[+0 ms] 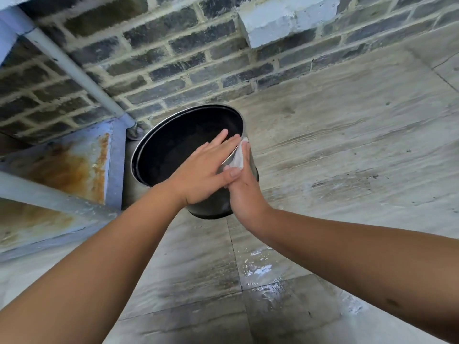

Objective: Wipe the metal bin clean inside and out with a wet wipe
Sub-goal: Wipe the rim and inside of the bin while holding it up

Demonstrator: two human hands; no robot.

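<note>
A round metal bin [154,150] with a dark inside stands on the paved floor near a brick wall, its mouth open toward me. My left hand [206,170] lies flat over the bin's near right rim, fingers stretched across the opening. My right hand [244,187] presses a white wet wipe [239,155] against the outside of the bin's right wall, just below the rim. The lower right part of the bin is hidden behind both hands.
A grey brick wall [173,58] rises behind the bin. A blue metal frame with rust stains [74,165] and a pale pipe [74,68] stand close on the left. Wet patches [260,266] shine on the stone floor in front.
</note>
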